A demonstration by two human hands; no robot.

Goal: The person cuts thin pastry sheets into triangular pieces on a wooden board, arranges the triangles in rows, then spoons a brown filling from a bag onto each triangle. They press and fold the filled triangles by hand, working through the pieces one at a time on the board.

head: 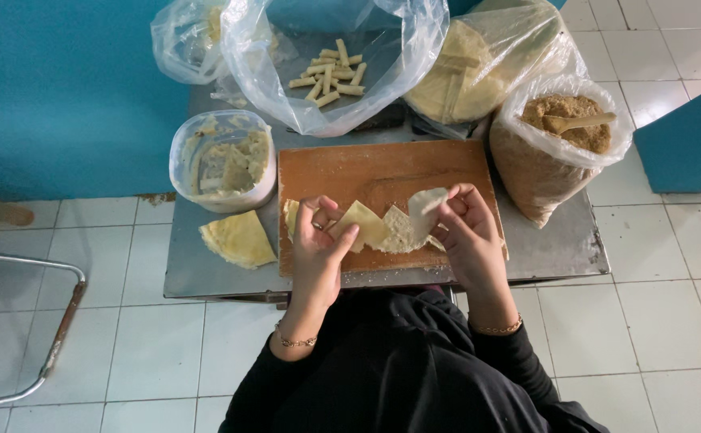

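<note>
Fingers (447, 210) on wrappers (395, 228), tub (222, 160) nearby

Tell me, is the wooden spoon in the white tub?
No, the spoon sticks out of the bag of brown crumbs on the right, not the tub.

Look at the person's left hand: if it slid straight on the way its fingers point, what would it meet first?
The left hand points away from the body, across the wooden board. Probably it would first reach the clear bag of small rolls beyond the board's far edge, though heights are unclear.
</note>
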